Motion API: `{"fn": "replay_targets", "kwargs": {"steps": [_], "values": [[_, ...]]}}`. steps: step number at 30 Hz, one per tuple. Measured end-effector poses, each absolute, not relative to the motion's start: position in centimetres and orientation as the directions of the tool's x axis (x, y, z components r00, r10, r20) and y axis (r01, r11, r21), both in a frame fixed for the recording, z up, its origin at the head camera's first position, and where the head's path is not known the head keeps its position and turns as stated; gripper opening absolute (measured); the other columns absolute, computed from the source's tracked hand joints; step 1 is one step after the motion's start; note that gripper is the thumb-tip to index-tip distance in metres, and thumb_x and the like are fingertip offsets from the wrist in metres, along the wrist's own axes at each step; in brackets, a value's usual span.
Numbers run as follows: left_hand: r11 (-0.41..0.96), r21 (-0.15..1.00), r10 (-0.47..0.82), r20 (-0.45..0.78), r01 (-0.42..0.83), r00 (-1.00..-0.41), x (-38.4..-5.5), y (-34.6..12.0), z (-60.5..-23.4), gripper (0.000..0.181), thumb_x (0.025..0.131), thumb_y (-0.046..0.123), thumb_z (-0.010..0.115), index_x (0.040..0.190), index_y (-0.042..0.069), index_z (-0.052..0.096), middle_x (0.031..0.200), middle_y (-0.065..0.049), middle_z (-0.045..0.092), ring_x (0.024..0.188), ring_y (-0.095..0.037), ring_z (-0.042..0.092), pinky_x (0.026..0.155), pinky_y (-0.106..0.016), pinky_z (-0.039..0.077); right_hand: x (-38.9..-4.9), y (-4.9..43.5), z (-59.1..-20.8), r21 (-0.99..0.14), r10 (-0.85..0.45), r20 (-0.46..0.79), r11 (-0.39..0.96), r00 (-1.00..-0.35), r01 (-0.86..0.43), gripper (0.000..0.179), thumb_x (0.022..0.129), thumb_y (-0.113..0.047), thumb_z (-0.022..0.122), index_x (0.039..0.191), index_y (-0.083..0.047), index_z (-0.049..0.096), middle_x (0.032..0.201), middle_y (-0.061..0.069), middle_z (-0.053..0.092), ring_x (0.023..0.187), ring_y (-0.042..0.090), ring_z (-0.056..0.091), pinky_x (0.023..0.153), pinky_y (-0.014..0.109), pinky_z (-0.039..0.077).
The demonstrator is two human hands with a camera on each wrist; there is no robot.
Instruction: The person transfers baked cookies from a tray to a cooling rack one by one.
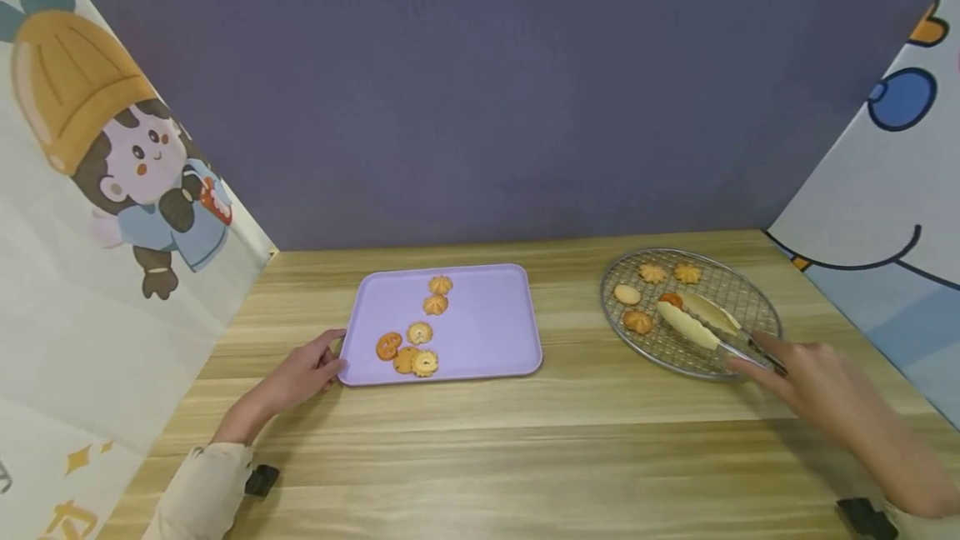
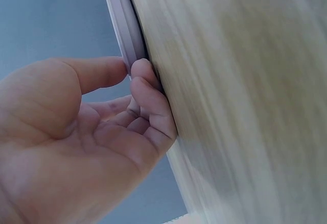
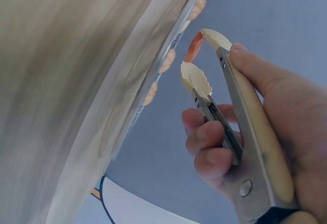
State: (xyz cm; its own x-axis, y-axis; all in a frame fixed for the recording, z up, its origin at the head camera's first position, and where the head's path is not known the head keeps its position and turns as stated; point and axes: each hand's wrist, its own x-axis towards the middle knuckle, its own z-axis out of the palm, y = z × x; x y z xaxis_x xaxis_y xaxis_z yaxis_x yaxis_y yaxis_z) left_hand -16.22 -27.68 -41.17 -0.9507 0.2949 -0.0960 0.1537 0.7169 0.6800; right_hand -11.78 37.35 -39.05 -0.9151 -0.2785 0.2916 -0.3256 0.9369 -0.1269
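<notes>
My left hand (image 1: 309,367) pinches the near left corner of a lavender tray (image 1: 487,323); in the left wrist view the thumb touches the tray's rim (image 2: 125,25) and curled fingers lie under it. Several cookies of different shapes, a pretzel-shaped one (image 1: 388,346) among them, lie on the tray. My right hand (image 1: 821,377) grips metal tongs (image 3: 245,132) with cream tips, over a round wire rack (image 1: 693,365). Between the tips is an orange-brown cookie (image 3: 194,47), held just above the rack; its full shape is hidden.
On the rack lie several other cookies: a smooth pale oval one (image 1: 627,295) and flower-shaped ones (image 1: 638,322). Tray and rack stand apart on a wood-grain table (image 1: 480,457). A dark grey panel (image 1: 480,107) closes the back, with printed panels at both sides.
</notes>
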Motion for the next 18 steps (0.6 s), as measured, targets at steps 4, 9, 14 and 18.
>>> {"fn": "replay_targets", "kwargs": {"steps": [4, 9, 14, 18], "values": [[0.710, 0.684, 0.304, -0.085, 0.166, -0.949, -16.1, -27.7, -41.1, 0.050, 0.100, 0.005, 0.056, 0.144, -0.010, 0.037, 0.075, -0.006, 0.057, 0.062, -0.014, 0.052, 0.054, -0.025, 0.043, -13.1, 37.7, -39.2, -0.130, -0.287, 0.268, 0.935, -0.920, -0.329, 0.056, 0.094, -0.036, 0.069, 0.120, 0.013, 0.062, 0.043, -0.008, 0.034, 0.032, 0.004, 0.027, 0.042, 0.028, 0.035], [0.710, 0.686, 0.301, -0.087, 0.162, -0.950, -16.2, -27.8, -41.1, 0.050, 0.100, 0.004, 0.056, 0.144, -0.010, 0.037, 0.074, -0.005, 0.056, 0.062, -0.014, 0.052, 0.053, -0.025, 0.044, -14.3, 37.6, -39.3, -0.169, -0.271, 0.166, 0.939, -0.948, -0.299, 0.062, 0.096, -0.041, 0.064, 0.123, 0.015, 0.060, 0.051, -0.001, 0.047, 0.036, 0.010, 0.038, 0.050, 0.039, 0.048], [0.711, 0.685, 0.296, -0.089, 0.157, -0.951, -16.3, -27.7, -41.2, 0.050, 0.100, 0.005, 0.055, 0.144, -0.009, 0.038, 0.075, -0.006, 0.056, 0.061, -0.013, 0.052, 0.054, -0.025, 0.044, -15.1, 37.5, -39.4, -0.187, -0.260, 0.112, 0.942, -0.959, -0.277, 0.067, 0.096, -0.045, 0.063, 0.123, 0.017, 0.058, 0.061, 0.006, 0.058, 0.040, 0.011, 0.043, 0.054, 0.044, 0.051], [0.701, 0.696, 0.298, -0.088, 0.155, -0.951, -16.2, -27.7, -41.2, 0.050, 0.100, 0.006, 0.055, 0.144, -0.010, 0.037, 0.076, -0.006, 0.057, 0.062, -0.013, 0.052, 0.053, -0.025, 0.044, -15.5, 37.7, -39.5, -0.187, -0.265, 0.096, 0.942, -0.960, -0.279, 0.069, 0.097, -0.045, 0.061, 0.122, 0.018, 0.058, 0.068, 0.013, 0.063, 0.041, 0.012, 0.044, 0.056, 0.047, 0.052]]}}
